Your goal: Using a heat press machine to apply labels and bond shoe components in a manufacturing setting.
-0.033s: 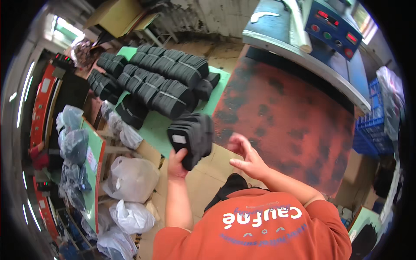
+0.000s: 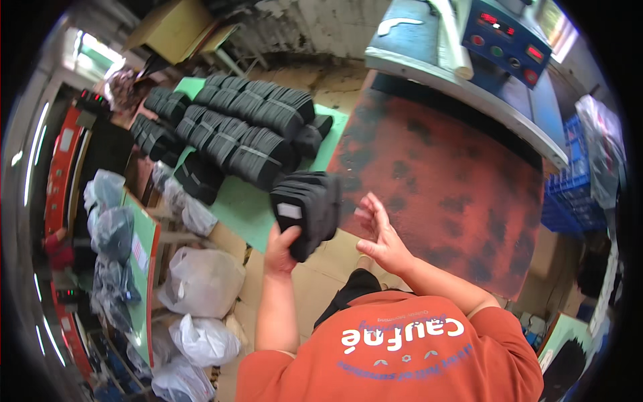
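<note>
My left hand is closed around the lower end of a stack of flat black pieces, thumb laid across the front one. A small white label shows on that front piece. Just right of the stack, my right hand is raised with fingers apart and nothing in it; a gap separates it from the stack. Beyond my left hand, several banded bundles of similar black pieces lie in rows on a green tabletop. What the black pieces are made of, I cannot tell.
A red, dark-stained board lies to the right, before a blue machine with a control box. Blue crates stand at far right. Filled plastic bags and a green board with a red edge are at left.
The stack and my left hand have shifted slightly to the right. My right hand's fingers point more upward. The surroundings have slid slightly left in the view.
</note>
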`<state>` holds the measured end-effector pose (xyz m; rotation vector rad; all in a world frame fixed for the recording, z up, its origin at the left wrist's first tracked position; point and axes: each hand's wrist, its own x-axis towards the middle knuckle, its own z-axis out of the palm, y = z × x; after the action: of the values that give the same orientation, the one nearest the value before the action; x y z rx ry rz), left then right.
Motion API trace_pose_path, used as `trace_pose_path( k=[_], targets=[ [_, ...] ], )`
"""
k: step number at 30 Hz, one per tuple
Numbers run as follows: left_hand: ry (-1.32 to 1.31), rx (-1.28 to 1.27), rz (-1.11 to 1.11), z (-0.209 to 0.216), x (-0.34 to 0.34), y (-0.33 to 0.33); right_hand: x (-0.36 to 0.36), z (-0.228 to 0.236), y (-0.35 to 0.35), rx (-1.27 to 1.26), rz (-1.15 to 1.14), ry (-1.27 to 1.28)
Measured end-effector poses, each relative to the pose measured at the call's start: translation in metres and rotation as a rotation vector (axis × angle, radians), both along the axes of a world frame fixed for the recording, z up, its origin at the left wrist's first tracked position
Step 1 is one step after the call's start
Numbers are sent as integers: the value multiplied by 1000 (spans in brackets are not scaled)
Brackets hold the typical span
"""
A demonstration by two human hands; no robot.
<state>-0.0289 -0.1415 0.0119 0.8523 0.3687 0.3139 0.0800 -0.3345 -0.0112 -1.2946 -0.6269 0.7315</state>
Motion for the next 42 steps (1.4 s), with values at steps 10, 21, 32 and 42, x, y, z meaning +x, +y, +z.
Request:
trace_pose_path(
  k=[10,21,32,42],
  targets=[
    [409,1463,-376,-27,126,-79,46,-23,-12,104,-488,513],
    [-49,267,-723,18,191,-143,84,10,-106,465,-685,336],
    [-406,1751,-292,-18,248,-342,110,-39,-281,767,-892,642],
    [-246,1515,-480,-85,403,-401,133,-74,-384,901,-786,787]
  ],
)
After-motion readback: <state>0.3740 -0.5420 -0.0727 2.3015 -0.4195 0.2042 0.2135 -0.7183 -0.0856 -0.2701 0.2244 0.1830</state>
